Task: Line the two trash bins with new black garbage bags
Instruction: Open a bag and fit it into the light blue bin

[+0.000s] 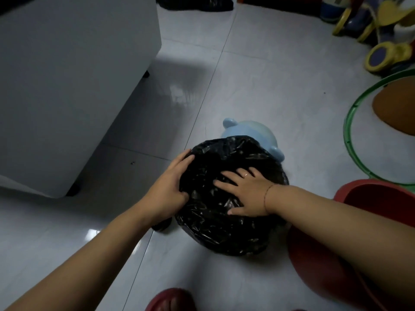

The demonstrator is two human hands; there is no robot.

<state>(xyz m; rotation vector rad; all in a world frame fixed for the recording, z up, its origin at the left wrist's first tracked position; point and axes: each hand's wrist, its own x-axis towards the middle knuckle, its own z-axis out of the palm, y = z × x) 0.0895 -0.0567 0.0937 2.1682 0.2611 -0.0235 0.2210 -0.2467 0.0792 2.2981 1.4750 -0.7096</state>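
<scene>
A small round bin stands on the tiled floor, wrapped in a crinkled black garbage bag [224, 225] that covers its rim and sides. A light blue lid [249, 132] with two small ears stands up behind the bin's far edge. My left hand [170, 187] grips the bag-covered rim on the bin's left side, thumb inside. My right hand [244, 191] lies flat with fingers spread on the bag inside the bin's mouth. A red bin [381, 203] sits at the lower right, partly hidden by my right forearm.
A white cabinet [74, 86] on small black feet fills the left. A green hoop [350, 131] and an orange-brown object [395, 111] lie at the right. Yellow and blue toys [381, 41] are at the top right. A dark bag [195, 2] lies at the top. My red slipper [170, 299] shows at the bottom.
</scene>
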